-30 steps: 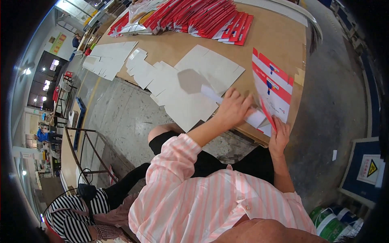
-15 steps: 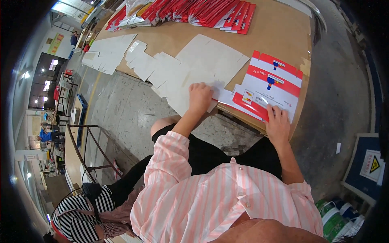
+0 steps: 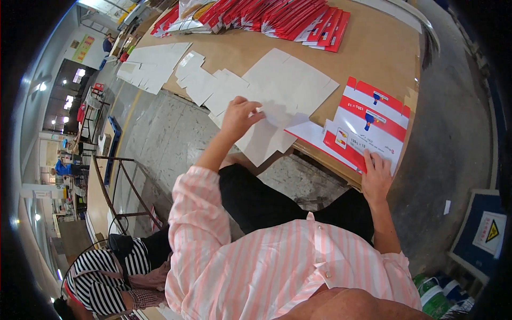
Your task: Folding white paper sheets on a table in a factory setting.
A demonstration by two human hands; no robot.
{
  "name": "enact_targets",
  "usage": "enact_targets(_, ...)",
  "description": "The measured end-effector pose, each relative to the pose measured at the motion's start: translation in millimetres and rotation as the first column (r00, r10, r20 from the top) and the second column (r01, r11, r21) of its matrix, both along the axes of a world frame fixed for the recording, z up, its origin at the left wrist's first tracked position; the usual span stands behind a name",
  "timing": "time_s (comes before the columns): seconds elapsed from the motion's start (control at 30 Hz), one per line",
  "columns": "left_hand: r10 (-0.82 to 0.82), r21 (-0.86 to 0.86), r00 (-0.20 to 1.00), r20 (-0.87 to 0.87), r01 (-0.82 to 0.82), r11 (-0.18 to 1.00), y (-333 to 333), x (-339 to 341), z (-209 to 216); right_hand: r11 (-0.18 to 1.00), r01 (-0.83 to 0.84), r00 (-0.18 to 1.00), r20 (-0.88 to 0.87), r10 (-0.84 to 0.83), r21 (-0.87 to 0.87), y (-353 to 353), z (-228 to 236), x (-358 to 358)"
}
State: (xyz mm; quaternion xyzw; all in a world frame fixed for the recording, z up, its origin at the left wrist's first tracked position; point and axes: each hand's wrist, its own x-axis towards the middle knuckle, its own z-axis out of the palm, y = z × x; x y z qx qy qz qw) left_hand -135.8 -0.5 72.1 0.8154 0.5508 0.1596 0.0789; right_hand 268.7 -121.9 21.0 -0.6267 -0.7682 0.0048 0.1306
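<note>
Beneath my right hand [image 3: 377,173] lies a flat red-and-white printed carton [image 3: 349,109], at the table's right front edge. The fingers rest stretched out on its near part; the thumb is hard to see. My left hand [image 3: 241,118] hovers over blank pale cardboard sheets [image 3: 285,80], its fingers loosely bent and nothing visible in them. These sheets overlap, and one corner hangs past the table's front edge. A narrow red-edged white flap [image 3: 306,132] of the carton reaches left toward the sheets.
Many red folded cartons [image 3: 290,18] are heaped at the back of the brown table [image 3: 373,48]. More pale sheets [image 3: 152,64] lie at the far left. A co-worker in a striped top [image 3: 101,272] is at lower left, near a metal frame [image 3: 120,186]. A blue board [image 3: 477,229] stands at right.
My left hand has lifted off the sheets and moved left and back. My right hand stays on the carton. The view has shifted slightly, so the table appears farther right.
</note>
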Motion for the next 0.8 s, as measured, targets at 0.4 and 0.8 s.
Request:
enact_targets(0.4,0.700,-0.698,-0.052,0.713,0.041,0.715,-28,46,-64,0.984,-0.015,0.994,-0.103,0.034,0.178,3,-9,4)
enact_targets(0.8,-0.332,0.113,0.943,-0.029,0.333,0.936,-46,94,-28,0.998,-0.052,0.999,0.011,0.053,-0.041,3,14,-7)
